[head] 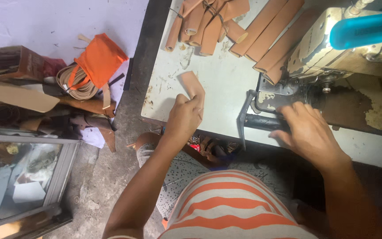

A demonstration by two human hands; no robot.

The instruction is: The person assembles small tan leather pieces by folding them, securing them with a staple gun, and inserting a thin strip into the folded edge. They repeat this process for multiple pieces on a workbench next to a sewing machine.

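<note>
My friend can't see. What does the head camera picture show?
A person's left hand holds a small tan leather piece on a worn white table, while the right hand rests at the base of an old sewing machine. Rolled tan leather tubes lie along the table's far side.

1. The left grip (183, 118) pinches a leather piece (192, 90) lying on the tabletop (222, 84).
2. Beyond that grip lie leather rolls (244, 24).
3. The right grip (308, 130) rests at the sewing machine (350, 48), right of the left grip.
4. A lever (245, 113) hangs between the grips.
</note>
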